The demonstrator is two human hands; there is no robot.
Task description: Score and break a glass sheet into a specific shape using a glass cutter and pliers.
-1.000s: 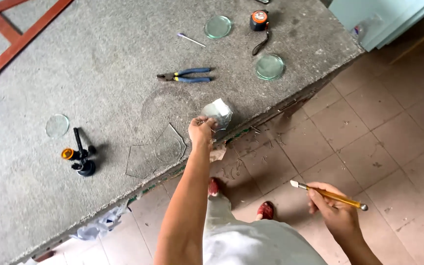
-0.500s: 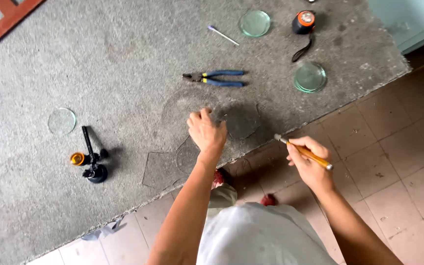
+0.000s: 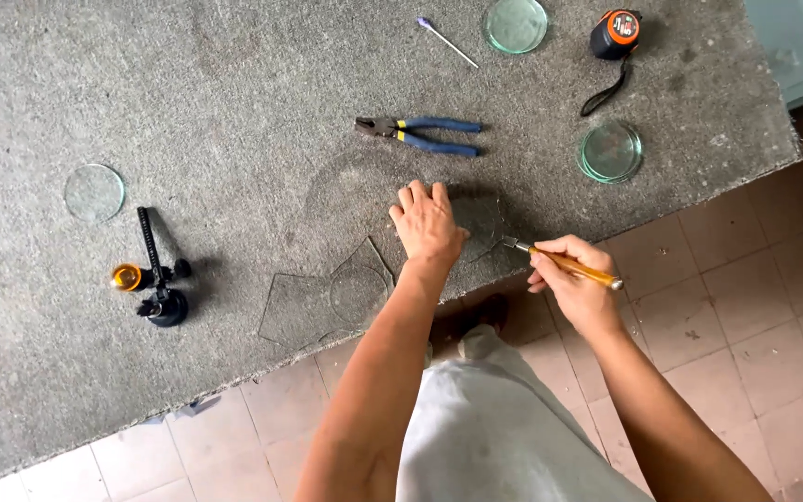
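Note:
My left hand (image 3: 427, 223) lies flat, palm down, on a clear glass piece (image 3: 481, 216) near the front edge of the grey stone table (image 3: 188, 93). My right hand (image 3: 576, 286) grips a glass cutter (image 3: 571, 265) with a yellow-orange handle. The cutter's metal tip touches the right edge of that glass piece. Just left of my left wrist lies a clear glass offcut (image 3: 313, 302) with a round outline in it.
Blue-handled pliers (image 3: 425, 135) lie beyond my left hand. Round glass discs sit at the top (image 3: 515, 23), right (image 3: 611, 151) and left (image 3: 95, 192). An orange tape measure (image 3: 615, 33), a thin stick (image 3: 448, 42) and a black circle cutter (image 3: 155, 279) also rest there. Tiled floor (image 3: 745, 279) lies below.
My left hand has set the glass piece down and now presses flat on it. My right hand has come up from over the floor and brought the cutter tip to the glass.

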